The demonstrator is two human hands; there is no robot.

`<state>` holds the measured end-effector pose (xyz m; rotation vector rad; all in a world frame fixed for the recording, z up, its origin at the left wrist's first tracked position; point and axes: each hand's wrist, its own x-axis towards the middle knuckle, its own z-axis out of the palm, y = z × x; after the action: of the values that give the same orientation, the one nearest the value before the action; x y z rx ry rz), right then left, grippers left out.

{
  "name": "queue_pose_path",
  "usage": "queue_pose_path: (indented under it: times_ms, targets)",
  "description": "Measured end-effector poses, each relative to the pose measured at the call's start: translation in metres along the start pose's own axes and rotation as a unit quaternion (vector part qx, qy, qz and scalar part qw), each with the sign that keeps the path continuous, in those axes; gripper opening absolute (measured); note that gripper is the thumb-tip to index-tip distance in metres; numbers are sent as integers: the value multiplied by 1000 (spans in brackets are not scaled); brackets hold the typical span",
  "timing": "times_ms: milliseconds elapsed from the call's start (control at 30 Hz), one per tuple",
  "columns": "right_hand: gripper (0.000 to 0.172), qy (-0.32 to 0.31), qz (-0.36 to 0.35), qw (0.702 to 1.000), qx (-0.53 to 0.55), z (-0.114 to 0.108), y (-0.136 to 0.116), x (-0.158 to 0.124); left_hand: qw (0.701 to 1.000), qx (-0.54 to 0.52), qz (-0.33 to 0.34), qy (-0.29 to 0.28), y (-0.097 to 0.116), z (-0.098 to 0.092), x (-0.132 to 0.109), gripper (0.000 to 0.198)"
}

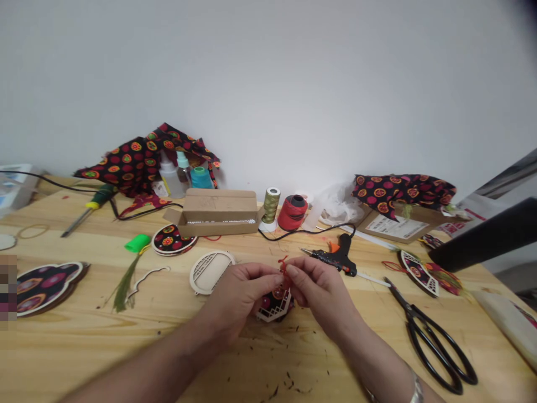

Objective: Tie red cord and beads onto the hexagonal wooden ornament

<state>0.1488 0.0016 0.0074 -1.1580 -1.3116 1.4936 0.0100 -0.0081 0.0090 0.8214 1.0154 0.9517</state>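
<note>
Head cam — L hand [243,294] + R hand [321,288] pinching red cord [284,267], pendant [277,308] part-hidden — glue gun [344,252] nr R

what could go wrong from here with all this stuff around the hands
The thin red cord is at the fingertips of both the left hand and right hand, so it might slip free. The glue gun lies just beyond the right hand; if hot, its nozzle could burn it. The scissors lie near the right forearm and could get knocked.
</note>
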Motion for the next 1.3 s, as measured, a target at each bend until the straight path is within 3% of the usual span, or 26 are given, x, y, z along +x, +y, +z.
queue_pose_path:
  times_ms: [133, 267, 433, 533, 700, 900, 1000, 1067, 1133, 1200, 1300]
  targets:
    - [27, -22, -69, 988, -140, -7, -7, -1, 1000, -14, -2, 12, -1, -2, 0, 8]
    - [23, -33, -97, 960, -261, -13, -13, -3, 999, -22, 7, 29, -3, -4, 2, 9]
    - [17, 46, -163, 920, -353, -10, -10, -10, 998, -38, 3, 45, -5, -6, 3, 10]
    - [14, 74, -263, 863, -425, -4, -4, -14, 997, -55, 2, 48, -3, -5, 3, 7]
    - [11, 81, -401, 729, -548, 5, 6, -20, 997, -62, 10, 51, 0, -3, 3, 6]
    - [14, 7, -434, 619, -654, 7, 9, -21, 994, -105, -14, 28, -4, -7, 5, 8]
    - [17, -46, -434, 591, -678, 8, 8, -22, 989, -142, -38, 3, -5, -8, 5, 6]
    - [17, -89, -443, 599, -661, 7, 7, -23, 989, -145, -35, 13, -4, -8, 6, 6]
    - [15, -131, -457, 644, -600, 6, 4, -24, 990, -137, -22, 31, -3, -7, 5, 7]
    - [14, -132, -459, 721, -502, 5, 0, -24, 991, -129, -16, 35, -1, -5, 5, 8]
    - [12, 5, -396, 848, -353, 1, -6, -19, 994, -102, -8, 30, -1, -4, 3, 9]
